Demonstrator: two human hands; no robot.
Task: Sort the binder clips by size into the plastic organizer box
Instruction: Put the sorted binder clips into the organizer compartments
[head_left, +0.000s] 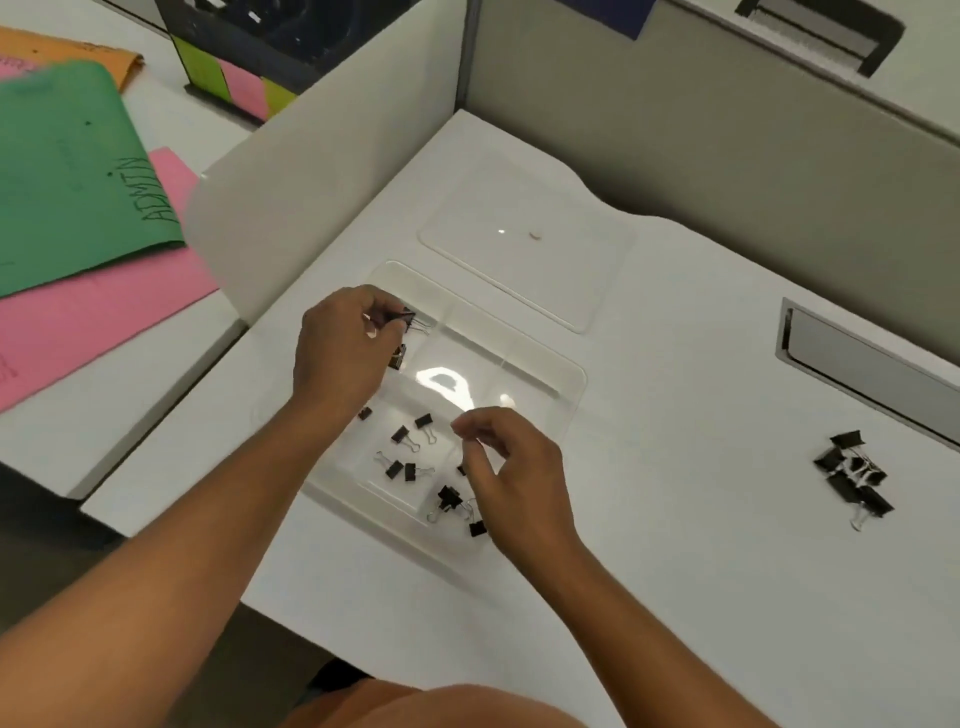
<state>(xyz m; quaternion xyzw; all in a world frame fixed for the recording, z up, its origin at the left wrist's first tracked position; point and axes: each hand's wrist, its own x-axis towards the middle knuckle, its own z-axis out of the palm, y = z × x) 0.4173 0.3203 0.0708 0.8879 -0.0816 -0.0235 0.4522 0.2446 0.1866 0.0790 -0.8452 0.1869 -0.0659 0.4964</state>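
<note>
Binder clips (410, 457), small and black with silver wire handles, lie scattered in the near compartments of the clear plastic organizer box (561, 384) at centre frame. The left hand (343, 348) hovers over the box's upper-left compartment, fingers curled, pinching a binder clip (413, 319) by its body. The right hand (514, 467) hangs above the lower-right compartment with fingers loosely curled, holding nothing that can be made out. Its clear lid (524, 239) lies just beyond. At right, a pile of larger clips (854, 475) rests on the white surface (701, 519).
</note>
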